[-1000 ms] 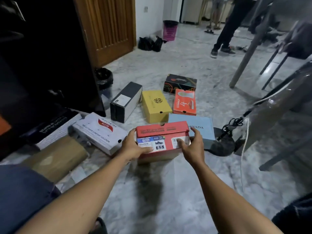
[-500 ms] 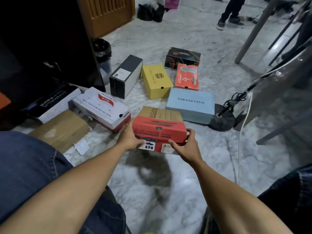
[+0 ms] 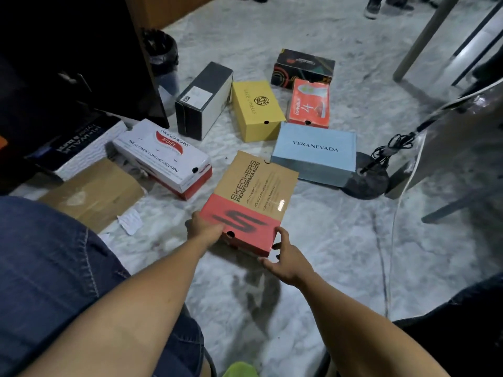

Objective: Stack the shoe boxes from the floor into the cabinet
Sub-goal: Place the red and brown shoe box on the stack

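Head: marble floor (image 3: 326, 254), scattered shoe boxes (image 3: 255, 110), dark cabinet (image 3: 68, 63) alongside.

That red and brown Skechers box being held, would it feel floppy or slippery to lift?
Probably stiff: the Skechers box has flat faces and square corners. Perhaps slick: its lid shows a glossy glare spot.

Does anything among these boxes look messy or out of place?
Mostly clutter: a crumpled paper scrap lies loose on the floor beside brown cardboard, and the white Skechers box and the yellow box sit at mismatched angles. None looks crushed.
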### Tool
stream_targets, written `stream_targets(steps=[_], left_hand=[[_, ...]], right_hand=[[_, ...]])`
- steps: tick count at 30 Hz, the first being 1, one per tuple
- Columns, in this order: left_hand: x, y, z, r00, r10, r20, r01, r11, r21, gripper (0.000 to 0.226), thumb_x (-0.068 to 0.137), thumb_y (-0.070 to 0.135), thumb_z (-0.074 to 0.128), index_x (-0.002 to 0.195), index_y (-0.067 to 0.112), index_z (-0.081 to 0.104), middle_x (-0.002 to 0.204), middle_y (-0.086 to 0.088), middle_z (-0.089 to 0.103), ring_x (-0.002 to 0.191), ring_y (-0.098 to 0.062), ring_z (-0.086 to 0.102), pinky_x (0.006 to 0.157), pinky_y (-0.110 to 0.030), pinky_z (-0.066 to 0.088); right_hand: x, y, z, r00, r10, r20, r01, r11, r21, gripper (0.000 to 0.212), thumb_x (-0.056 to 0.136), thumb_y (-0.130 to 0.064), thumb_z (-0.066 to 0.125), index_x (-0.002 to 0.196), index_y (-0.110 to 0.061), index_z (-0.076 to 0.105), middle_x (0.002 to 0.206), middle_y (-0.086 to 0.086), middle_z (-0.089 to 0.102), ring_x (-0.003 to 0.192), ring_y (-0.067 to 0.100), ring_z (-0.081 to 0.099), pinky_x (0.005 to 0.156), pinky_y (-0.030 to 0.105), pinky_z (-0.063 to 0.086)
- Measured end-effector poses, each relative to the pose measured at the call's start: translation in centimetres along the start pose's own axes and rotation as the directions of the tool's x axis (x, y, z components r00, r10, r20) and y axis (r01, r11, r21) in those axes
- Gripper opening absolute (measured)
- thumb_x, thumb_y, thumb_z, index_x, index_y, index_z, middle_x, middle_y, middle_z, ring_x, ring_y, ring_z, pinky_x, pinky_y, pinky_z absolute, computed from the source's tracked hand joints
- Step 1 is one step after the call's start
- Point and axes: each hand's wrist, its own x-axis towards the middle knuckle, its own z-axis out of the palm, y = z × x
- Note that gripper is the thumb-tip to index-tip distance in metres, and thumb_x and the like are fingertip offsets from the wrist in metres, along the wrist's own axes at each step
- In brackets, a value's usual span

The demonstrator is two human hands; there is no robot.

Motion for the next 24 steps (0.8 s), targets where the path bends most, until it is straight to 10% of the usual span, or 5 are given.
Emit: stream_targets(steps=[13, 19, 24], left_hand=[[-0.7, 0.0, 3.9, 0.986, -0.107, 0.128, 0.152, 0.896, -0.417, 0.097, 0.086, 0.009, 0.075, 0.155, 0.033, 0.011, 0.129, 0.005, 0.047, 0.112, -0.028, 0.056, 0.086, -0.049, 0.058], [2.4, 0.9, 1.7, 0.947, 0.023, 0.319, 0.025, 0.989, -0.144, 0.084, 0.081, 0.011, 0.08, 0.146, 0.04, 0.034, 0.132, 0.006, 0.056, 0.105, -0.025, 0.063, 0.065, -0.034, 0.055], [2.0, 2.4, 2.2, 0.932, 0.185, 0.31, -0.128, 0.973, -0.194, 0.065, 0.09, 0.0, 0.067, 0.145, 0.028, 0.046, 0.131, 0.005, 0.055, 0.117, -0.02, 0.057, 0.097, -0.038, 0.052]], right_hand=[[3.6, 0.3, -1.3, 0.974, 0.046, -0.221, -0.009, 0.986, 0.167, 0.05, 0.085, -0.061, 0.062, 0.121, -0.032, 0.044, 0.121, -0.004, 0.058, 0.101, 0.017, 0.062, 0.085, 0.041, 0.055], [5.2, 2.9, -4.6, 0.796, 0.347, -0.495, -0.18, 0.918, 0.354, 0.096, 0.077, -0.055, 0.076, 0.15, -0.023, 0.023, 0.151, 0.006, 0.026, 0.138, 0.028, 0.033, 0.107, 0.048, 0.039], [4.3, 5.8, -4.5, 0.793, 0.446, -0.416, -0.278, 0.871, 0.405, 0.118, 0.057, -0.077, 0.076, 0.149, -0.02, 0.028, 0.149, 0.006, 0.041, 0.14, 0.032, 0.034, 0.111, 0.054, 0.037]])
